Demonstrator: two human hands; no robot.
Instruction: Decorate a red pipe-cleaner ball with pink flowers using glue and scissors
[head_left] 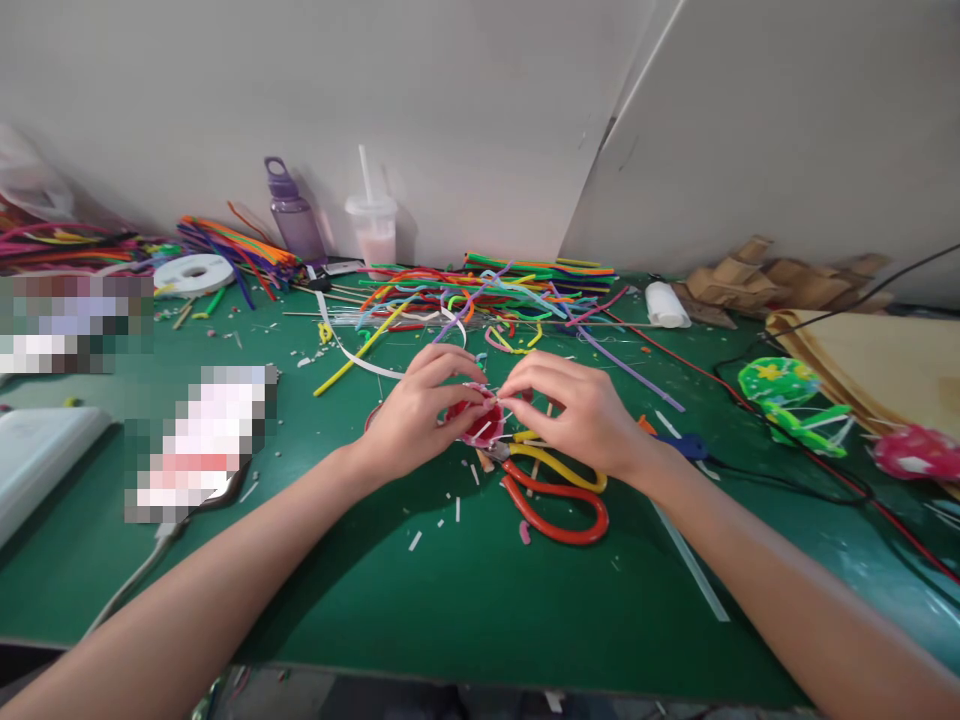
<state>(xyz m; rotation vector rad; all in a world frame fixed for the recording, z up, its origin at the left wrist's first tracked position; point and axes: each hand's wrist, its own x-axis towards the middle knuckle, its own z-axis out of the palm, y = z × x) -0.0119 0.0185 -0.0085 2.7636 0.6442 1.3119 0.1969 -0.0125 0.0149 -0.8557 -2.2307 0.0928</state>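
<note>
My left hand (pixel 420 410) is closed on a small red and pink fuzzy craft piece (pixel 487 432), round in outline and partly hidden by the fingers. Close against it, my right hand (pixel 566 408) pinches with thumb and forefinger at the piece's upper right edge. Whatever lies between those fingertips is too small to make out. Just below the hands rests a pair of scissors with red and yellow handles (pixel 559 538), its blades mostly covered. White paper scraps (pixel 415 541) and a pink bit (pixel 525 532) lie around it on the green table (pixel 420 620).
Loose coloured pipe cleaners (pixel 420 300) are heaped behind the hands. A purple bottle (pixel 294 215) and a straw cup (pixel 373 235) stand by the wall. On the right are a blue glue gun (pixel 682 445), a clear glue stick (pixel 694 565), cables and green fuzzy pieces (pixel 780 380).
</note>
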